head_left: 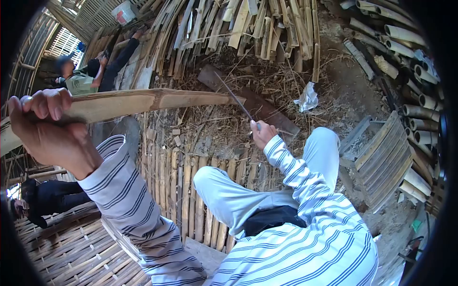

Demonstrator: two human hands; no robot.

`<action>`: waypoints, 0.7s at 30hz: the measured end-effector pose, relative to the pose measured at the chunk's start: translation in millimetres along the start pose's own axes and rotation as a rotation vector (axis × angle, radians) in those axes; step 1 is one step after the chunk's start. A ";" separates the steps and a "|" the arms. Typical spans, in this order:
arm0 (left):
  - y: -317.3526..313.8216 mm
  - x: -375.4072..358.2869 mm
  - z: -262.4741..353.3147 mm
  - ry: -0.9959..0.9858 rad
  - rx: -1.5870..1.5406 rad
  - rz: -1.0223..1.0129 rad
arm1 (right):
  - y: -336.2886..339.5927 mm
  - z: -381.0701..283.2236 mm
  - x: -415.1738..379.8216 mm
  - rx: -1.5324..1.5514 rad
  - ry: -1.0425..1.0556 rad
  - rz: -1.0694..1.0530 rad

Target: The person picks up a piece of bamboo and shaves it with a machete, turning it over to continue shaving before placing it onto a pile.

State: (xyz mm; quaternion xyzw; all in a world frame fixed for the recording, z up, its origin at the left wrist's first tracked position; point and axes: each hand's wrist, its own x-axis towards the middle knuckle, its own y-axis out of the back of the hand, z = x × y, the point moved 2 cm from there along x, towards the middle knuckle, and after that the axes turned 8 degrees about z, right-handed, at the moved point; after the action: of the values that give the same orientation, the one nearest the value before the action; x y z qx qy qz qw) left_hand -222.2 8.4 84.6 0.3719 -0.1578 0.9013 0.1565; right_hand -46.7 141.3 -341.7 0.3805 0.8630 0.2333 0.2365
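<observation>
A long split bamboo strip (124,106) runs from the left edge to the middle, narrowing at its right end. My left hand (52,128) is wrapped round its wide part, thumb below and fingers over the top. Low in front of me, my right hand (263,134) is closed on the handle of a long thin knife (234,97). The blade points up and to the left and crosses the strip's narrow end; whether they touch I cannot tell. Beneath them a dark wooden board (272,114) lies on the ground among shavings.
Split bamboo (238,24) is piled ahead, and bamboo tubes (424,102) are stacked at the right. A slatted bamboo stool (384,155) stands right of my knee. One person (81,81) sits at the upper left; another person (52,195) is at the lower left. A white bucket (124,13) stands behind.
</observation>
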 end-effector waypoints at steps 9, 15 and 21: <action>14.7 -2.1 1.2 -0.068 0.017 -0.062 | 68.2 -128.0 -35.8 0.458 0.452 0.107; 34.4 1.9 5.5 -0.036 -0.066 -0.057 | -58.1 52.7 33.0 -0.065 -0.072 0.075; 1.1 -23.1 6.0 -0.251 0.174 0.011 | -27.1 51.0 28.5 0.033 -0.050 0.004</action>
State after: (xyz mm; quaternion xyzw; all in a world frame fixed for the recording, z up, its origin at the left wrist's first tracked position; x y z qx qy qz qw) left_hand -203.3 1.2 71.8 0.4931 -0.0993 0.8587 0.0978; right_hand -48.7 158.2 -403.7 0.3920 0.8597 0.2099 0.2512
